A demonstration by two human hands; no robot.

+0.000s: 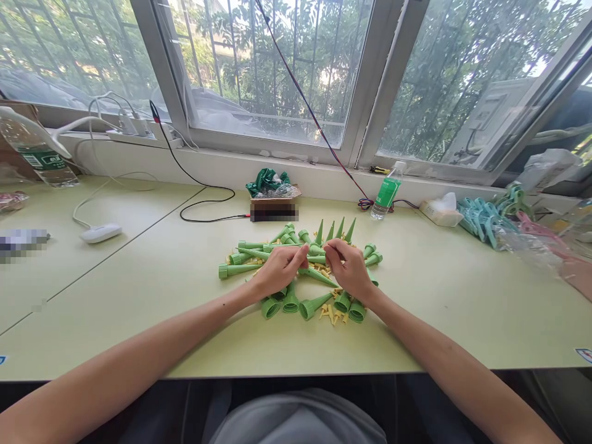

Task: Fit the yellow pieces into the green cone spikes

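My left hand is closed over a pile of green plastic spikes, thumb and index finger pinched together. Just across a small gap, my right hand is also closed, its fingertips pressed together. What either hand pinches is too small or hidden to make out. Between the fingertips shows a green spike part. Hollow green cones with ridged, open ends lie in front of and around the hands. Small yellow plastic fittings are scattered among them. Behind the right hand, several green spikes stand with points up.
At the back stand a small box with green wrapping and a water bottle. Right of these lie a tissue pack and teal clips. On the left are a white mouse-like device, cables and a large bottle.
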